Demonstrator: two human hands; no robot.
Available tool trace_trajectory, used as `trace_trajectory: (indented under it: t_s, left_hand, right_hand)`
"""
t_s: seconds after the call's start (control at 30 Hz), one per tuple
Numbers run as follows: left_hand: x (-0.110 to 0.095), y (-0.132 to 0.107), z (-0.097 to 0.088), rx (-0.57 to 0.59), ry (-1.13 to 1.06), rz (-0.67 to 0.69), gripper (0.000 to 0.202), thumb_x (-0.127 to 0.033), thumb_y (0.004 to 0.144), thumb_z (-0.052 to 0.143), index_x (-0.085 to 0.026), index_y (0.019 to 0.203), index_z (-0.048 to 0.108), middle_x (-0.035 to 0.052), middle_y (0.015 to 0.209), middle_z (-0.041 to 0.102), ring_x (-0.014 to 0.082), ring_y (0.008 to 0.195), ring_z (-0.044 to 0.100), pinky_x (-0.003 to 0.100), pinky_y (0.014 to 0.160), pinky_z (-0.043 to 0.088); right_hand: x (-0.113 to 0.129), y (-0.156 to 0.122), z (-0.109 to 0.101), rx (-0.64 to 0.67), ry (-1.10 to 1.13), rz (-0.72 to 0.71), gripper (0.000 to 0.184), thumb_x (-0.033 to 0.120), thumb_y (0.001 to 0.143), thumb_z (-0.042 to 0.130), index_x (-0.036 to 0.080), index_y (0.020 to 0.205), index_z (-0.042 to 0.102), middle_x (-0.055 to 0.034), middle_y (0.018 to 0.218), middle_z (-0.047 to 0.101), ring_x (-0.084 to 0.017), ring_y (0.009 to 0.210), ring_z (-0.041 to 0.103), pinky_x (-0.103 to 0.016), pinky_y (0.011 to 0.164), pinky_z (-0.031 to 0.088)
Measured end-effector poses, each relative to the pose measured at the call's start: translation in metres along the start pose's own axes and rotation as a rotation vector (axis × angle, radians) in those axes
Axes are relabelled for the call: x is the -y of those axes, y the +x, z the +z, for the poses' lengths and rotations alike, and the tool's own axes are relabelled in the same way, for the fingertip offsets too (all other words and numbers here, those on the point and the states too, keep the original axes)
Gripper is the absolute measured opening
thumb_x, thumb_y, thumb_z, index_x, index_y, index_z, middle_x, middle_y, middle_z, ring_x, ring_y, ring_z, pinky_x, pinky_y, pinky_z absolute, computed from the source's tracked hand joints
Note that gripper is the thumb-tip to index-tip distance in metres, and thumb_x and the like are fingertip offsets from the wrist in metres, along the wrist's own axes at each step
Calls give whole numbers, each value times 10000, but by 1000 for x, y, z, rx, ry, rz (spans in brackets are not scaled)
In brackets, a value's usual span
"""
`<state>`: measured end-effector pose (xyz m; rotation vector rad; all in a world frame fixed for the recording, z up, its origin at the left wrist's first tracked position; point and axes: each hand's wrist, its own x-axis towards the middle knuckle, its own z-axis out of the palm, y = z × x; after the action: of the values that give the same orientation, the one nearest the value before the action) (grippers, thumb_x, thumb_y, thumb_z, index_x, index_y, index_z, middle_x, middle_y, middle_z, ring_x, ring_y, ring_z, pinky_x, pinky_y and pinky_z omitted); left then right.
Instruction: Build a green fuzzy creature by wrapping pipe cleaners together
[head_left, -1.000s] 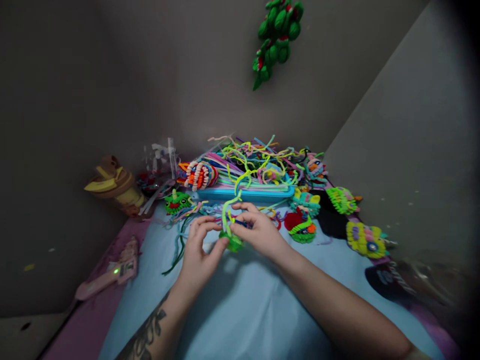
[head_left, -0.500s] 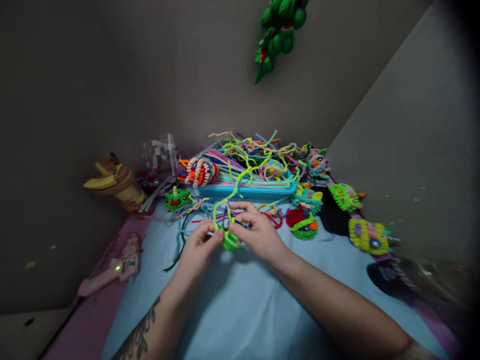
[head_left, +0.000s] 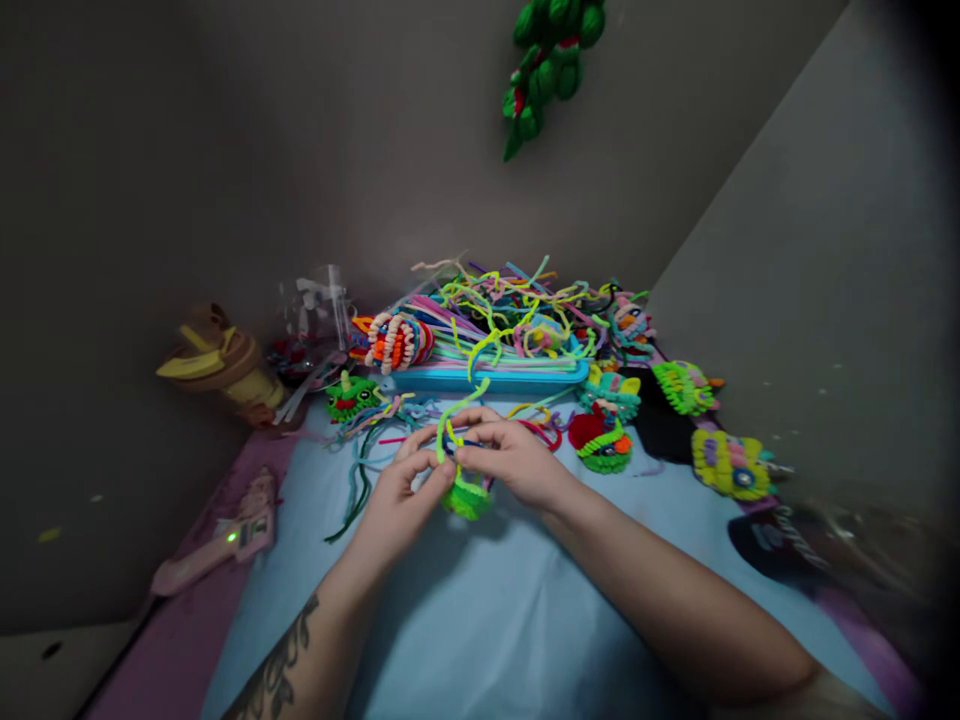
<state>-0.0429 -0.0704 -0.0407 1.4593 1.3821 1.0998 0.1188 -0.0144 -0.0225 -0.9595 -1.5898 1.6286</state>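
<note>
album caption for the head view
Left hand and right hand hold a green fuzzy piece in front of a blue tray of colourful stems.

There were two hands (head_left: 405, 495) (head_left: 521, 462), one held green piece (head_left: 468, 501), one blue tray (head_left: 487, 380), one pink tool (head_left: 253, 537), one hanging garland (head_left: 547, 80)

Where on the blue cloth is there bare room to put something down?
The widest bare patch of blue cloth lies between the left forearm and right forearm; a smaller one, between the right forearm and the yellow figure. Around the blue tray, fuzzy stems and figures crowd.
</note>
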Motion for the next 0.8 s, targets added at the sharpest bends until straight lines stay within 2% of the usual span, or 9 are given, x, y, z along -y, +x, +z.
trace_trajectory:
  t_s: [0.17,0.27,0.37,0.43,0.47,0.53,0.6,0.7,0.8]
  left_hand:
    - [1,0,3,61,-103,-44,308,-410,860,535,-194,683,665,97,1102,640,268,1326,357,437,1073,301]
    - [4,0,5,12,-175,-37,304,-407,853,558,-185,665,649,84,1053,641,252,1231,442,379,1014,357]
    - [9,1,5,-147,-348,-81,288,-420,818,614,-165,684,619,61,971,633,188,917,573,294,805,450]
    - [11,2,5,-252,-468,-126,281,-431,800,637,-163,720,610,14,801,603,125,698,540,233,646,430]
    - [11,3,4,-293,-515,-142,281,-432,789,649,-164,723,603,-8,735,574,105,631,504,212,591,402]
    - [10,3,4,-345,-573,-152,285,-429,761,679,-163,707,591,-31,678,536,86,575,459,192,536,361]
    - [9,3,5,-358,-574,-143,285,-425,736,701,-162,704,597,-28,684,545,90,590,470,191,544,366]
    - [9,2,6,-370,-498,-126,287,-437,719,708,-161,711,627,-4,717,583,120,652,520,215,605,408]
    - [9,1,7,-388,-426,-118,284,-435,705,717,-158,699,657,29,779,622,161,743,565,249,671,439]
  right_hand:
    - [0,0,0,40,37,-35,191,330,714,697,165,624,664,-73,1086,532,-178,916,586,-273,664,519]
    - [-5,3,-1,14,-27,-58,183,348,735,670,169,691,668,-91,1120,528,-217,1013,573,-326,771,517]
    - [-8,3,-1,-204,-171,-167,270,346,736,662,197,960,641,-99,1201,515,-244,1168,496,-401,972,425]
    - [-9,2,0,-379,-224,-252,394,345,743,656,220,1103,555,-98,1242,502,-239,1220,456,-430,1048,346]
    - [-9,2,0,-421,-238,-282,390,346,750,651,225,1104,540,-99,1250,498,-237,1232,448,-433,1064,322]
    - [-11,1,2,-399,-261,-302,277,348,759,647,220,996,582,-105,1253,494,-242,1251,438,-422,1072,304]
    - [-13,1,4,-301,-268,-261,185,354,753,659,209,866,634,-111,1263,488,-251,1278,422,-403,1072,297]
    - [-17,3,7,-183,-163,-155,208,404,744,675,202,792,670,-112,1296,477,-254,1301,408,-384,1065,298]
    - [-15,4,9,-134,-37,-91,290,487,727,683,198,720,662,-100,1264,507,-252,1307,401,-373,1070,284]
